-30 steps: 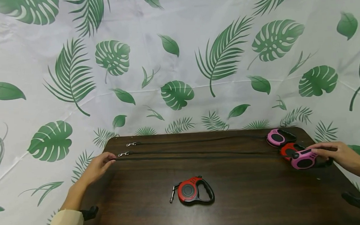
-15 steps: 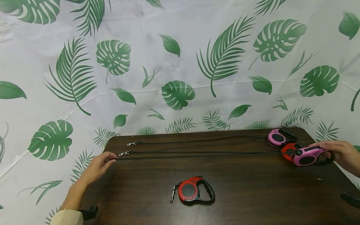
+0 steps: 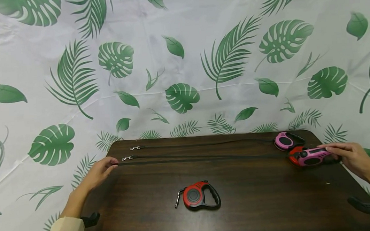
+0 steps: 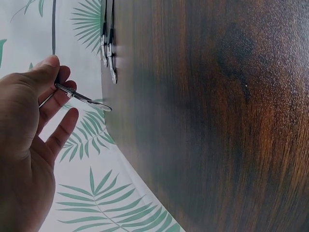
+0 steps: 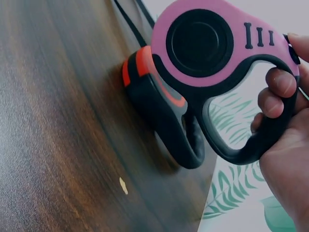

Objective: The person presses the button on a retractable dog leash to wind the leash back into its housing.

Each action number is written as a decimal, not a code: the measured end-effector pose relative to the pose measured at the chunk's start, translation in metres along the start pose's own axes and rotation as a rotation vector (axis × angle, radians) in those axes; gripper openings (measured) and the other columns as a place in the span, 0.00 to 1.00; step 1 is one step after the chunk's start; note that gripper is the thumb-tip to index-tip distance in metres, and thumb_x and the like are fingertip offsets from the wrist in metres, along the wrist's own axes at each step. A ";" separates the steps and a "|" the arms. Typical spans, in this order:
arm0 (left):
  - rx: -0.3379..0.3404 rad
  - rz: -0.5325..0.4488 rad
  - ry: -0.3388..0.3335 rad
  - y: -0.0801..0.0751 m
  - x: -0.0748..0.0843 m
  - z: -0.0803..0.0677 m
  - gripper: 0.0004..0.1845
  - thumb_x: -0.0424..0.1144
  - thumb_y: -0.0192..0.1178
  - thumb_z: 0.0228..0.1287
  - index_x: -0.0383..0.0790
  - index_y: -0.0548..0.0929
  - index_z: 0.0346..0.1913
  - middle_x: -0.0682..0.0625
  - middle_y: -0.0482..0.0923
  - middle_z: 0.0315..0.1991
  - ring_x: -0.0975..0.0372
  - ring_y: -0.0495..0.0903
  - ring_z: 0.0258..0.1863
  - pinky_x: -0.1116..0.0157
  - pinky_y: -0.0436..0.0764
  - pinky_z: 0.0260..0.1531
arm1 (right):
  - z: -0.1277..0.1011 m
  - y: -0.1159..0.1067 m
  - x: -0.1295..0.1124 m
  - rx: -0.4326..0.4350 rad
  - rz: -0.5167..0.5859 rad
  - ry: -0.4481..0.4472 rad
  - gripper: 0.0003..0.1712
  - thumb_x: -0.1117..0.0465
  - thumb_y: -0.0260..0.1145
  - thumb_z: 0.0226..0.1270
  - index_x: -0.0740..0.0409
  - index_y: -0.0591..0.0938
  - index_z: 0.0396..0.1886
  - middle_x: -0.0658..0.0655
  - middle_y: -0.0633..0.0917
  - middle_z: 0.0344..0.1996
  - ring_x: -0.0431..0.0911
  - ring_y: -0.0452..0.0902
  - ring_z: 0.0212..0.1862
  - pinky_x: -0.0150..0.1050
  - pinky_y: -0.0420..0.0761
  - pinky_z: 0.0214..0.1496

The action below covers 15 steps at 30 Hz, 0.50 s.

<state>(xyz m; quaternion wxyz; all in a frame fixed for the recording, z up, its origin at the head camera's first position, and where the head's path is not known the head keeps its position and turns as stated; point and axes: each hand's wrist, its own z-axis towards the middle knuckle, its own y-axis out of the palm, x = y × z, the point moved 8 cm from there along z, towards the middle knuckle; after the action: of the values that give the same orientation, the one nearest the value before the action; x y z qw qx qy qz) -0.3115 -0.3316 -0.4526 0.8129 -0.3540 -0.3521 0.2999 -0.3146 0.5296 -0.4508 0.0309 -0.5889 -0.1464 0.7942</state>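
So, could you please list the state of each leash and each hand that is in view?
Held pink leash: cord pulled out, lifted on edge.
Right hand: grips its handle.
Left hand: pinches the metal clip.
Red leash in the middle: wound in, lying flat.
Far pink leash: cord pulled out.
Far red leash: cord pulled out, partly hidden.

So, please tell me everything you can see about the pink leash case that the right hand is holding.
The pink leash case looks like hard plastic: a pink shell with a round black disc, three black bars and a black loop handle. The right hand grips that handle, lifting the case on edge at the table's far right, over a red leash case. Its black strap runs taut across the table to the left hand, which pinches its metal clip.
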 end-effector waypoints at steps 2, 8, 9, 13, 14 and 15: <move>0.002 0.003 -0.006 0.000 -0.001 0.000 0.09 0.19 0.70 0.62 0.30 0.84 0.42 0.48 0.85 0.34 0.65 0.83 0.33 0.61 0.86 0.33 | 0.001 -0.002 -0.003 0.036 -0.103 -0.013 0.21 0.76 0.53 0.82 0.61 0.91 0.50 0.34 0.89 0.48 0.34 0.74 0.41 0.36 0.63 0.32; 0.003 -0.008 -0.021 -0.001 -0.002 -0.001 0.08 0.19 0.70 0.62 0.30 0.84 0.42 0.48 0.85 0.34 0.63 0.83 0.33 0.61 0.86 0.33 | 0.003 -0.003 -0.007 0.087 -0.223 -0.006 0.18 0.75 0.57 0.80 0.59 0.92 0.48 0.29 0.87 0.46 0.32 0.73 0.41 0.37 0.62 0.32; 0.003 -0.010 -0.023 -0.001 -0.002 -0.001 0.08 0.19 0.70 0.62 0.30 0.84 0.42 0.48 0.86 0.34 0.63 0.83 0.33 0.61 0.86 0.33 | 0.003 -0.003 -0.007 0.092 -0.232 0.000 0.18 0.75 0.57 0.80 0.59 0.92 0.48 0.29 0.87 0.46 0.32 0.73 0.41 0.37 0.62 0.32; 0.009 -0.011 -0.029 -0.002 -0.003 0.000 0.08 0.19 0.69 0.63 0.30 0.84 0.42 0.48 0.86 0.34 0.64 0.83 0.33 0.62 0.85 0.33 | 0.003 -0.003 -0.007 0.109 -0.227 0.029 0.18 0.74 0.58 0.80 0.58 0.93 0.47 0.29 0.87 0.45 0.33 0.73 0.40 0.36 0.63 0.32; 0.011 -0.011 -0.029 -0.003 -0.003 0.000 0.08 0.19 0.69 0.63 0.30 0.84 0.42 0.48 0.85 0.34 0.65 0.83 0.33 0.63 0.85 0.33 | 0.004 -0.004 -0.007 0.112 -0.225 0.037 0.18 0.73 0.58 0.81 0.57 0.93 0.47 0.29 0.87 0.45 0.33 0.73 0.40 0.35 0.64 0.32; 0.012 -0.011 -0.030 -0.003 -0.003 0.001 0.08 0.19 0.69 0.63 0.30 0.84 0.42 0.48 0.85 0.34 0.65 0.82 0.33 0.63 0.85 0.33 | 0.004 -0.004 -0.007 0.116 -0.223 0.046 0.18 0.73 0.58 0.81 0.56 0.93 0.47 0.29 0.87 0.45 0.32 0.74 0.40 0.33 0.65 0.32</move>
<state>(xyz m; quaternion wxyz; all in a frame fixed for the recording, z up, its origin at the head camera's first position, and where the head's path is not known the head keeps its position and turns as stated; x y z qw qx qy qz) -0.3132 -0.3352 -0.4513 0.8112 -0.3428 -0.3645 0.3028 -0.3166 0.5313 -0.4427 0.1566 -0.5843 -0.1641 0.7792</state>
